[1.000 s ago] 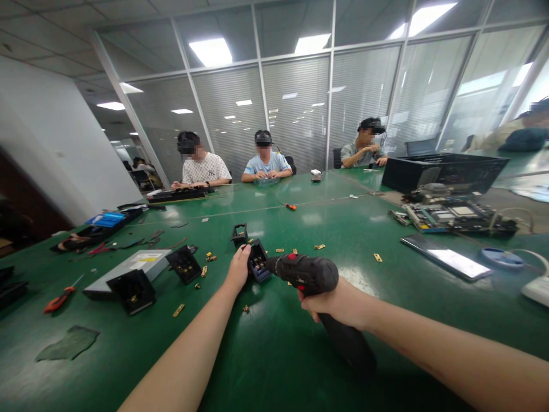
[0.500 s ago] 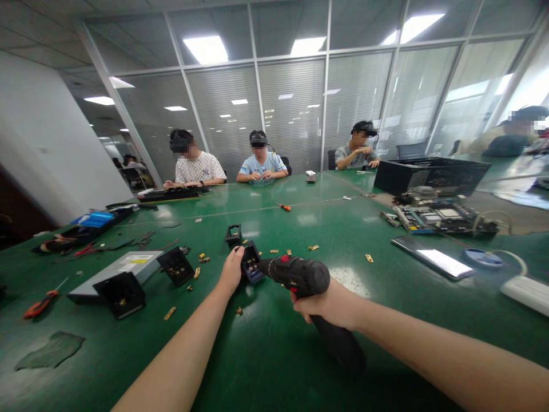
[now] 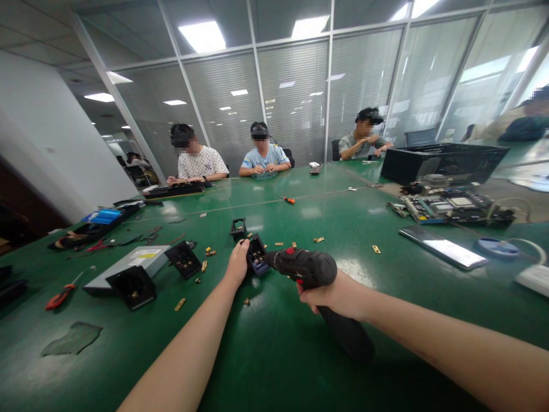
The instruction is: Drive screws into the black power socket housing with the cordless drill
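Note:
My left hand [image 3: 237,263] grips a small black socket block [image 3: 257,254] with brass contacts inside, holding it tilted on the green table [image 3: 274,343]. My right hand [image 3: 338,295] is wrapped round the handle of a black cordless screwdriver [image 3: 306,268]. Its tip points left into the block's open face. Small brass pieces [image 3: 318,240] lie scattered about the block.
Two more black socket blocks [image 3: 184,260] and a grey drive box [image 3: 128,264] lie to the left, with a red-handled screwdriver [image 3: 60,296]. A circuit board [image 3: 454,207], black crate [image 3: 441,161] and metal plate [image 3: 444,248] are to the right. Three people sit at the far side.
Both hands keep their grip with the screwdriver tip at the block. Only the camera view has shifted slightly.

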Demonstrator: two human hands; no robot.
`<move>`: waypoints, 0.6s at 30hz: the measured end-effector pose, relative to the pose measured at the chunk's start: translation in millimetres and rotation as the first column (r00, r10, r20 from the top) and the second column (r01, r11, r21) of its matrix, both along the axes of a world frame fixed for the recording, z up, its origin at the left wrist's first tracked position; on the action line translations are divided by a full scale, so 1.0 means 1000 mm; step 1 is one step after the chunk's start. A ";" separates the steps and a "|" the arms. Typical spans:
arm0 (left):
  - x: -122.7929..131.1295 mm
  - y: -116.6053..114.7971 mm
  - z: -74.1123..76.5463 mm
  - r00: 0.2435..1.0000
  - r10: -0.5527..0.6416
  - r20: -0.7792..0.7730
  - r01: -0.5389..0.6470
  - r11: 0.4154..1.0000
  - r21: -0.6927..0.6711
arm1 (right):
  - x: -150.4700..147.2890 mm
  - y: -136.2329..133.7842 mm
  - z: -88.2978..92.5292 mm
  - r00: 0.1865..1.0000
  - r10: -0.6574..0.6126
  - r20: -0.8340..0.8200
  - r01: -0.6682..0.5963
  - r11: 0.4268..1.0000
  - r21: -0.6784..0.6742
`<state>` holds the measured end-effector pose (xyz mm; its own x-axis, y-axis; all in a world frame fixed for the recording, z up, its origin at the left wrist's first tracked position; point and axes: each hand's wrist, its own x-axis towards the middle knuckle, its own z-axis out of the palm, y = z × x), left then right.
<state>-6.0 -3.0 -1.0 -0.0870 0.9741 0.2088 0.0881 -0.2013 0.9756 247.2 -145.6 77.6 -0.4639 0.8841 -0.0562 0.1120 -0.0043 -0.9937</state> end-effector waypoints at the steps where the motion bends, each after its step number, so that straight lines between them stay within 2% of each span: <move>1: 0.000 0.000 0.000 1.000 -0.002 -0.005 0.002 1.000 -0.001 | 0.000 -0.001 0.001 1.000 -0.002 -0.003 0.002 1.000 -0.001; 10: 0.002 -0.004 0.002 1.000 -0.004 -0.024 0.004 0.999 -0.032 | -0.001 -0.008 0.015 0.999 -0.022 0.032 0.022 1.000 0.001; 18: 0.002 0.001 -0.003 1.000 -0.020 0.015 0.020 0.999 -0.026 | -0.001 -0.007 0.010 0.999 -0.027 0.022 0.026 1.000 0.013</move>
<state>-4.4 -1.5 -3.8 -0.0705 0.9808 0.1817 0.0703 -0.1768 0.9817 246.7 -152.3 87.2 -0.4390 0.8968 -0.0554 0.1343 0.0045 -0.9909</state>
